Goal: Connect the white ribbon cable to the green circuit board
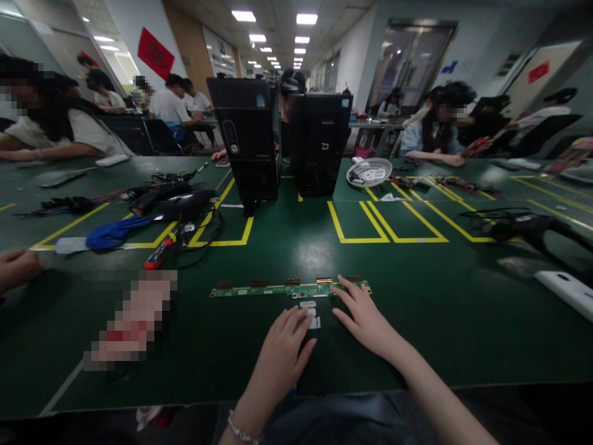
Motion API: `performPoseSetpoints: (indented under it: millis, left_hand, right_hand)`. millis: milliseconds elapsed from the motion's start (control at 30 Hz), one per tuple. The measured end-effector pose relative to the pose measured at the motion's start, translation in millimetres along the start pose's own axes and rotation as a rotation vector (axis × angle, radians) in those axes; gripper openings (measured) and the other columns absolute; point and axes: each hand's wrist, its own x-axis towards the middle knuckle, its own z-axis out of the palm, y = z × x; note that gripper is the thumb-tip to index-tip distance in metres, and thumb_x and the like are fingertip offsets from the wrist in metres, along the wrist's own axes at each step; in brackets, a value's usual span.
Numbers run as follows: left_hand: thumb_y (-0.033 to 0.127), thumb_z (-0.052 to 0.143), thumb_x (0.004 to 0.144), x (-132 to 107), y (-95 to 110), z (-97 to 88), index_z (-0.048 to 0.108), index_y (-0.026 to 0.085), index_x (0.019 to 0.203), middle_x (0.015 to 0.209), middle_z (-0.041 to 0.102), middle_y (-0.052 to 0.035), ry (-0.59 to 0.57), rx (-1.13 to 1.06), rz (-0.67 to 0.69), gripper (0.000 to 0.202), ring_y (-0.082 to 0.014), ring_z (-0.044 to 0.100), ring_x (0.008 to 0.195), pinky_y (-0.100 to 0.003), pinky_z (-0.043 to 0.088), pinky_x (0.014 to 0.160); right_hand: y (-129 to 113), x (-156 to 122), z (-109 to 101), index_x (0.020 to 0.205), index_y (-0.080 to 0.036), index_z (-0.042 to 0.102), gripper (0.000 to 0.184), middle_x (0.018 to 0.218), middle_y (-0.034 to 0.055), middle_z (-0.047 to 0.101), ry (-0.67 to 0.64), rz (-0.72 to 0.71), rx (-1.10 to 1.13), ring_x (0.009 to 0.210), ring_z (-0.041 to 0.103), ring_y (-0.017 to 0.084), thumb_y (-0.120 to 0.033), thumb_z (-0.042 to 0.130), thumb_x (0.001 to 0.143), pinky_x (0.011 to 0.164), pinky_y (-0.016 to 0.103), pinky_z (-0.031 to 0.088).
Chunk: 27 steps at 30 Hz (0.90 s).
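Note:
A long narrow green circuit board (259,288) lies flat on the dark green table (417,321) in front of me. My right hand (364,315) rests open, fingers spread, its fingertips on the board's right end. My left hand (283,352) lies flat with fingers extended, touching small white pieces (311,314) just below the board's middle. Neither hand holds anything.
Two black computer towers (250,139) stand upright behind the board. A red-handled screwdriver (157,254), a blue cloth (111,233), cables and black tools lie at left. A white fan grille (369,172) sits at back right. Another person's hand (16,267) rests at far left. People sit around.

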Motion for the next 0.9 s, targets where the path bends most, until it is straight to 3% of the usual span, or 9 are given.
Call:
performPoseSetpoints:
  millis: [233,733,900]
  left_hand:
    - [0.028,0.051,0.095,0.1,6.7,5.9,0.043,0.017,0.139,0.143,0.049,-0.0131,-0.044,-0.055,0.007,0.046,-0.0273,0.047,0.130,-0.047,0.043,0.106]
    - [0.032,0.050,0.096,8.9,14.0,11.2,0.041,0.011,0.140,0.145,0.048,-0.0158,-0.080,0.016,0.080,0.050,-0.0285,0.043,0.134,-0.049,0.042,0.107]
    - [0.032,0.049,0.096,7.9,13.8,11.0,0.040,0.013,0.141,0.145,0.048,-0.0150,-0.058,-0.004,0.074,0.050,-0.0281,0.044,0.134,-0.049,0.042,0.107]
  right_hand:
    - [20.8,-9.0,4.1,0.142,-0.026,0.045,0.049,0.152,0.0098,0.034,-0.002,-0.094,-0.043,0.142,0.026,0.027,-0.045,0.039,0.097,0.114,0.058,0.022]
    - [9.2,-13.1,10.5,0.147,-0.032,0.038,0.054,0.154,0.0110,0.030,-0.026,-0.143,-0.098,0.144,0.020,0.030,-0.048,0.044,0.095,0.113,0.058,0.023]
    - [8.3,-12.6,8.0,0.147,-0.031,0.037,0.055,0.157,0.0068,0.026,-0.033,-0.175,-0.091,0.144,0.019,0.029,-0.046,0.044,0.095,0.114,0.058,0.021]
